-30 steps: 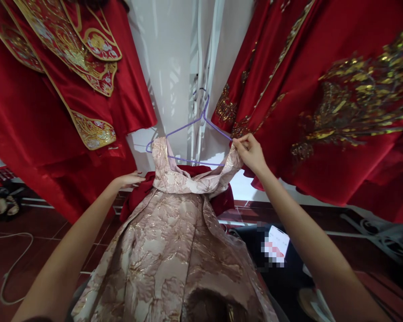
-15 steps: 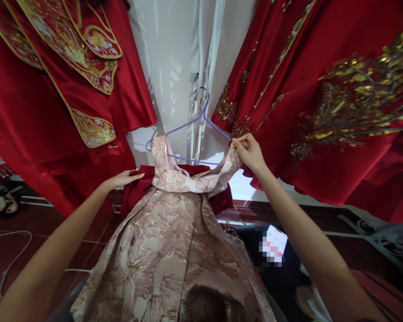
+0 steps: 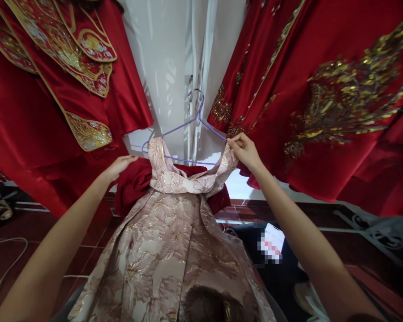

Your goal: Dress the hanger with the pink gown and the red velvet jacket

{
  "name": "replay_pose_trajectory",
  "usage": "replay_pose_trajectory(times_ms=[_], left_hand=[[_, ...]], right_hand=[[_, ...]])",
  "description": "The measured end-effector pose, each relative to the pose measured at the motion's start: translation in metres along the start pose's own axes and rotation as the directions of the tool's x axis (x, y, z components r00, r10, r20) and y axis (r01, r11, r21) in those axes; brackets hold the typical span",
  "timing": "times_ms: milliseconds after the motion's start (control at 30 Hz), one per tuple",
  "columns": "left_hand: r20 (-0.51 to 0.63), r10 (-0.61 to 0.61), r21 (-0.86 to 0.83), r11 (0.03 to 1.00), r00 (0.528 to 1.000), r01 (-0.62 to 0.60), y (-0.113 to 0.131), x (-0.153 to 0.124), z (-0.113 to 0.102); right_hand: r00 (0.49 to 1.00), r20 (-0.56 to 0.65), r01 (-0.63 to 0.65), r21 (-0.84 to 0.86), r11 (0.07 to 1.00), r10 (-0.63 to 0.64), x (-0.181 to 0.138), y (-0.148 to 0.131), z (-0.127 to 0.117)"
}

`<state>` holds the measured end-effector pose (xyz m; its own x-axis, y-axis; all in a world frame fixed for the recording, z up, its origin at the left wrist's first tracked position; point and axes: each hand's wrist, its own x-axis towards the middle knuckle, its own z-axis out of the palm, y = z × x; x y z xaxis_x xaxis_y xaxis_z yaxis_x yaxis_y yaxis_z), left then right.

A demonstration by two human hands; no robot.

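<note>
A pale pink and gold brocade dress (image 3: 161,232) hangs by its straps from a purple hanger (image 3: 183,127) in front of me. My right hand (image 3: 245,152) pinches the top of the dress's right strap (image 3: 227,157) against the hanger's sloping arm. To the left of the other strap (image 3: 156,154), my left hand (image 3: 120,167) is stretched out with its fingers pointing right. Its fingertips are beside a dark red cloth (image 3: 134,181) behind the dress, and I see nothing held in them.
Red gowns with gold embroidery (image 3: 87,129) and gold sequins (image 3: 332,98) hang on both sides. White metal bars (image 3: 196,53) stand behind the hanger. A lit phone (image 3: 272,241) lies on something dark at lower right. Shoes (image 3: 0,210) and a pale cable (image 3: 11,264) are at left.
My left hand has risen a little and shifted left, off the red cloth's edge. The right hand keeps its pinch on the strap. The whole view has moved slightly.
</note>
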<state>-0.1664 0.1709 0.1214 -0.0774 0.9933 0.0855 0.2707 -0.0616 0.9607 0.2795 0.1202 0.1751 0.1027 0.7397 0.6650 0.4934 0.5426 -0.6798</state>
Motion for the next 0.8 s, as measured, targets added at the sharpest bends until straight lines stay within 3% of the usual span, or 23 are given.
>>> replay_pose_trajectory(times_ms=[100, 267, 367, 600, 800], left_hand=[[-0.148, 0.097, -0.064, 0.992, 0.984, -0.108, 0.039, 0.007, -0.001], [-0.384, 0.366, 0.211, 0.929, 0.848, -0.305, 0.081, 0.024, 0.01], [-0.381, 0.455, 0.402, 0.865, 0.804, -0.299, 0.088, 0.032, 0.016], [-0.127, 0.469, 0.686, 0.678, 0.874, -0.265, 0.103, 0.031, 0.021], [-0.127, 0.391, 0.677, 0.706, 0.911, -0.208, 0.084, 0.028, 0.001]], right_hand=[[1.0, 0.015, -0.008, 0.004, 1.0, 0.008, -0.002, -0.004, 0.0], [1.0, 0.003, 0.008, -0.071, 0.997, -0.008, -0.008, -0.011, 0.0], [1.0, 0.004, 0.022, -0.122, 0.992, -0.022, -0.011, -0.012, -0.004], [0.998, 0.056, 0.04, -0.17, 0.985, -0.031, -0.011, -0.003, -0.015], [0.994, -0.085, 0.048, -0.199, 0.979, -0.066, -0.007, -0.007, -0.005]])
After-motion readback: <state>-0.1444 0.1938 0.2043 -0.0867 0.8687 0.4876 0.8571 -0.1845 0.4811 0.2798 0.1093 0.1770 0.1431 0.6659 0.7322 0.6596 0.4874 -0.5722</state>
